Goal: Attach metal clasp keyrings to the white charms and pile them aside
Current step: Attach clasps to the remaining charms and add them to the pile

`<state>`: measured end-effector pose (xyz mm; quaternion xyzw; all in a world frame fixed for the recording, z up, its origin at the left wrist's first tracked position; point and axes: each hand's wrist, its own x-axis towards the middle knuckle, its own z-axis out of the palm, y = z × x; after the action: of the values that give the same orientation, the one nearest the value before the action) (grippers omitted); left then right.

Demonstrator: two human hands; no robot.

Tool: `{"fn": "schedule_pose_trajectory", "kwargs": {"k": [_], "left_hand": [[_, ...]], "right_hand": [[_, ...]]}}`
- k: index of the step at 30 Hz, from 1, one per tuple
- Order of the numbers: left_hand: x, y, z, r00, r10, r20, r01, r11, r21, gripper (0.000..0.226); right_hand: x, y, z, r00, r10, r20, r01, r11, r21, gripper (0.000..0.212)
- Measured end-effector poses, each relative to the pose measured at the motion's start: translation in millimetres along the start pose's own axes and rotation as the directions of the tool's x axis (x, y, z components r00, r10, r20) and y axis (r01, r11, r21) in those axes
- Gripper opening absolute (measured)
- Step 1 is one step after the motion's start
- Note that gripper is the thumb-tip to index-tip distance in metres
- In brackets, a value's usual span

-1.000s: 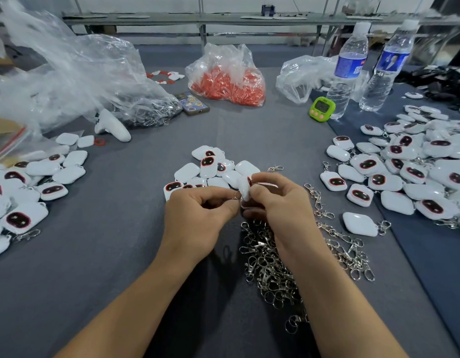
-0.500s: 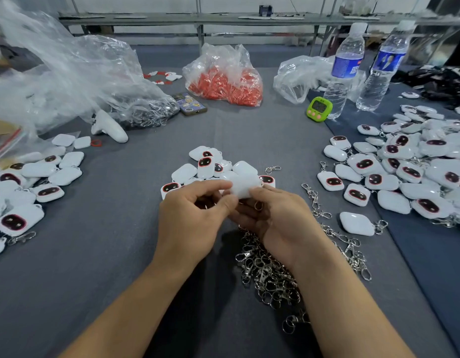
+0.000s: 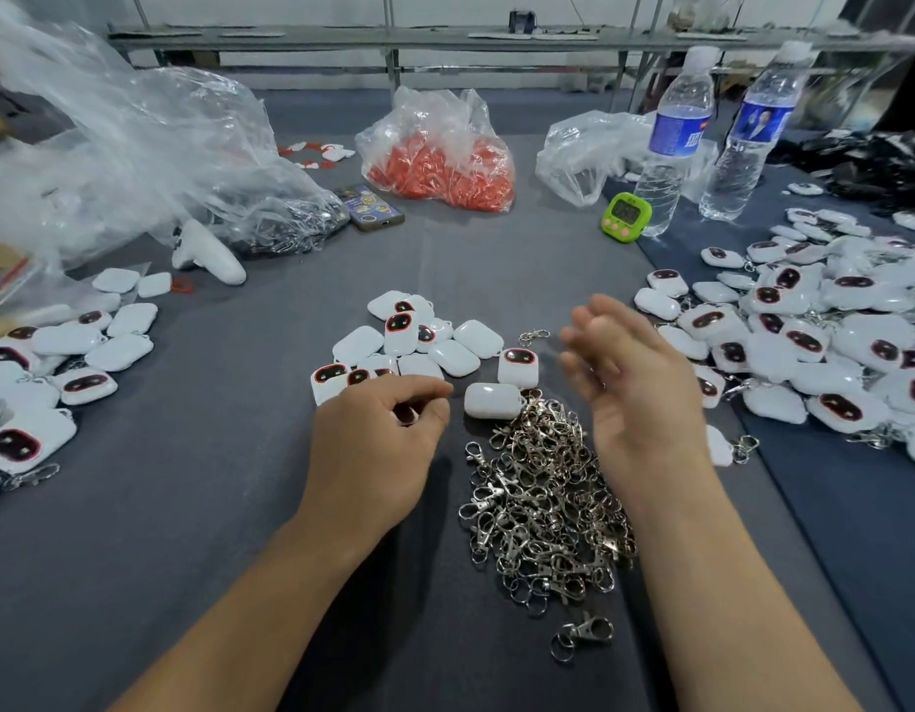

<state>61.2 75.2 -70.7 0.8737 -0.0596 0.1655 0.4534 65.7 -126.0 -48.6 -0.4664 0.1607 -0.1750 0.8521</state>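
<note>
My left hand (image 3: 378,444) hovers over the grey table with its fingers curled and the thumb tip against the forefinger; I see nothing between them. My right hand (image 3: 630,372) is raised, blurred, its fingers spread and empty. Between the hands a white charm (image 3: 491,400) lies face down at the top edge of the pile of metal clasp keyrings (image 3: 542,501). A small heap of loose white charms (image 3: 409,341) sits just beyond my left hand. A big pile of charms with clasps (image 3: 825,331) covers the right side.
More charms (image 3: 59,362) lie at the left below crumpled clear bags (image 3: 137,161). At the back are a bag of red parts (image 3: 440,167), a phone (image 3: 375,208), a green timer (image 3: 625,215) and two water bottles (image 3: 671,146).
Both hands were pressed together on one charm and its ring. They have come apart: the right hand opened and swung right, and a charm now lies on the clasp pile.
</note>
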Motion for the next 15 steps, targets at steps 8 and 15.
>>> {"fn": "schedule_pose_trajectory", "kwargs": {"k": [8,15], "left_hand": [[-5,7,2,0.927,0.155,0.342,-0.208,0.970,0.123,0.031],[-2,4,4,0.932,0.138,0.334,-0.179,0.979,0.097,0.018]], "right_hand": [[-7,41,17,0.913,-0.003,0.407,0.403,0.152,-0.903,0.033],[-9,37,14,0.898,-0.089,0.430,0.439,0.222,-0.870,0.010]]}}
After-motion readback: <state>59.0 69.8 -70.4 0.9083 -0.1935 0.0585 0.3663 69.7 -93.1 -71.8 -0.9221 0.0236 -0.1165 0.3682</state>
